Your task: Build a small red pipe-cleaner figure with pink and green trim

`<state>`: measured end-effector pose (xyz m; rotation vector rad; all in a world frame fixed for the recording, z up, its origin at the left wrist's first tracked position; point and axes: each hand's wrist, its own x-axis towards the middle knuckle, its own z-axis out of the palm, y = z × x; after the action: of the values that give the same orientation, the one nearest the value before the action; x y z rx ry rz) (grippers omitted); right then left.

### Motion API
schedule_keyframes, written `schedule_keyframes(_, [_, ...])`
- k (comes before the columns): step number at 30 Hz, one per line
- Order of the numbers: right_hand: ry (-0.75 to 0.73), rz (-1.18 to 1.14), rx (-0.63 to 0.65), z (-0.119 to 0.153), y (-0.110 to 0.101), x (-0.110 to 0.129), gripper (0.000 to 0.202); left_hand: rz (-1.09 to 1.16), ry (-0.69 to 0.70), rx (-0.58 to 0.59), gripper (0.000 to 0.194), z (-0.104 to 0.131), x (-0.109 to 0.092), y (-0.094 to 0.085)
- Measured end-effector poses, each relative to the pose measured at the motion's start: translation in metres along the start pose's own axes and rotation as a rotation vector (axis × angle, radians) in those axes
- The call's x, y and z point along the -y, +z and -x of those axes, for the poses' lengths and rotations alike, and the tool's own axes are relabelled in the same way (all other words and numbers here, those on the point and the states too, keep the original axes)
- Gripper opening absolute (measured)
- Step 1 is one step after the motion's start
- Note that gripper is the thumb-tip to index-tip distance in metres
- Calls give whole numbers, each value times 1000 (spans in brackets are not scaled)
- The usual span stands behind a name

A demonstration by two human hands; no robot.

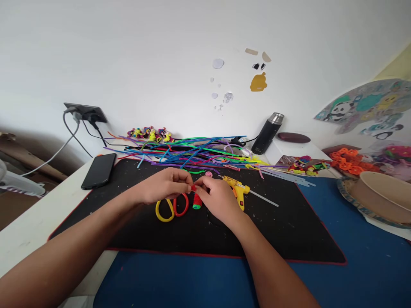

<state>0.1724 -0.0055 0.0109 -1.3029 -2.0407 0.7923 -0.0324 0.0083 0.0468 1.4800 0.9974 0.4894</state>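
Observation:
My left hand (170, 187) and my right hand (217, 197) meet over the black mat (269, 231). Their fingertips pinch a small red piece (193, 188) that looks like pipe cleaner; most of it is hidden. Just below, a red coiled roll with a green end (197, 202) shows beside my right hand; I cannot tell if it is touched. Scissors (165, 220) with one yellow and one red handle loop lie under my left hand, blades hidden. Behind my right hand rests a yellow glue gun (239, 188) with a glue stick (265, 199) in it. A small pink coil (208, 174) is beyond the fingers.
Many coloured pipe cleaners (192, 149) lie along the wall. A phone (99, 171) is at left, below a socket with cables (85, 112). A black thermos (268, 133) leans at the back right. Small figures (150, 134), orange pieces (346, 160) and a round container (382, 194) are around.

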Motion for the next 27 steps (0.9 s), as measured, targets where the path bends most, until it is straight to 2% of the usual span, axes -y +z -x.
schedule_keyframes(2, [2, 94, 11, 0, 0, 0, 9, -158, 35, -6, 12, 1, 1, 0])
schedule_keyframes(6, [-16, 221, 15, -1, 3, -4, 9, -446, 77, -97, 10, 0, 6, 5])
schedule_keyframes(11, [-41, 261, -25, 0, 5, -6, 13, -551, 107, -272, 14, -5, 12, 10])
schedule_keyframes(18, [-58, 186, -85, 2, 4, -2, 18, -287, 137, -399, 11, -15, 21, 7])
schedule_keyframes(24, [-55, 127, -82, 3, 7, 0, 19, 208, 130, -350, 15, -21, 25, 15])
schedule_keyframes(27, [-63, 79, -82, 3, 8, 2, 20, 355, 126, -334, 19, -21, 23, 19])
